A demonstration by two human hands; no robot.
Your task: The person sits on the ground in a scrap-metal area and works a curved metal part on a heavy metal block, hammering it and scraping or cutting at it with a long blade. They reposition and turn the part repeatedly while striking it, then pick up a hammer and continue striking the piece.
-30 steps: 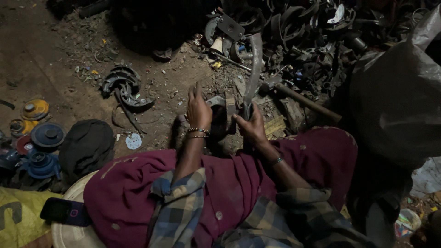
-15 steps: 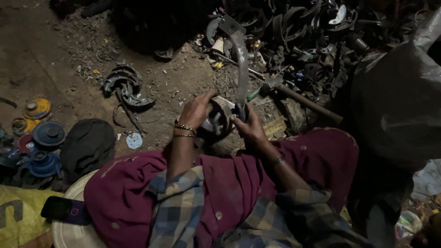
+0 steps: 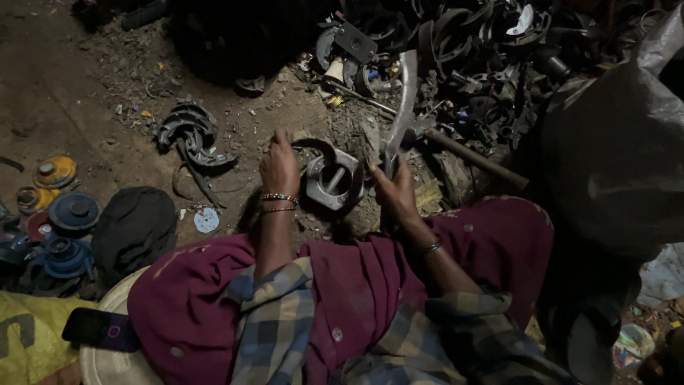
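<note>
Just one view here, from a camera on the person's head, angled steeply down and a bit forward over their lap. It sits close, so the forearms come up from the bottom edge and the left hand (image 3: 279,170) and right hand (image 3: 394,191) land near the middle of the frame. The dirt floor (image 3: 64,93) fills the upper left, a scrap metal pile (image 3: 470,57) runs along the top right. No second view to overlap with.
</note>
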